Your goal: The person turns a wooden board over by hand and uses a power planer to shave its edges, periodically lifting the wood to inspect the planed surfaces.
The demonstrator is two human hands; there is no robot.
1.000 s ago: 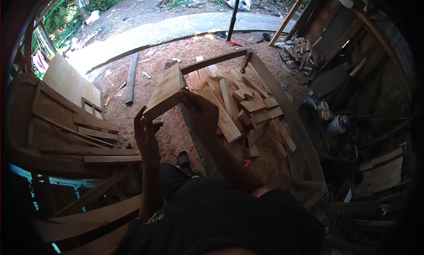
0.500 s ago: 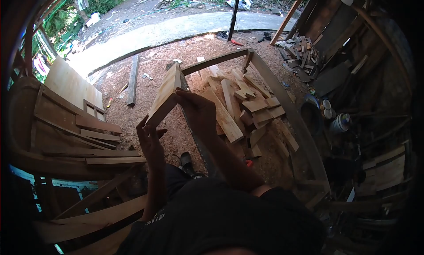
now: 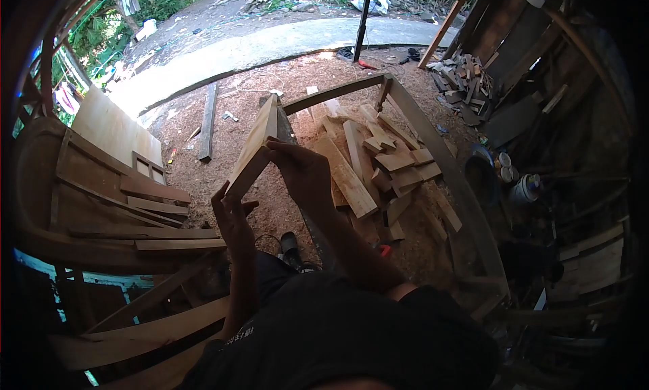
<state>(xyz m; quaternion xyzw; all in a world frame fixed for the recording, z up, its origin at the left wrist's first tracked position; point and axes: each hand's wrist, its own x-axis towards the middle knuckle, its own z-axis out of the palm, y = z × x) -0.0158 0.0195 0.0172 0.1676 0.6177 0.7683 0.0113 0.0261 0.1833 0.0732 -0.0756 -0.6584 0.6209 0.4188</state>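
Observation:
A pale wooden board (image 3: 254, 147) is held up in front of me, tilted, with its far end near the corner of a dark wooden frame (image 3: 443, 157). My left hand (image 3: 234, 217) supports the board's near lower corner, its fingertips against the edge and the thumb apart. At the right corner of the near end, my right hand (image 3: 301, 174) grips the board with bent fingers. Beyond my right hand, cut wood pieces (image 3: 353, 163) lie in a loose pile inside the frame.
Planks (image 3: 172, 233) and a plywood sheet (image 3: 111, 130) are at the left. A dark beam (image 3: 209, 123) lies on the shavings-covered ground. Scrap wood (image 3: 466, 82) and a paint bucket (image 3: 526, 188) are at the right. A dark post (image 3: 363, 25) stands ahead.
The view has shifted slightly, so the surroundings appear a little further right. Both hands keep nearly the same hold on the board.

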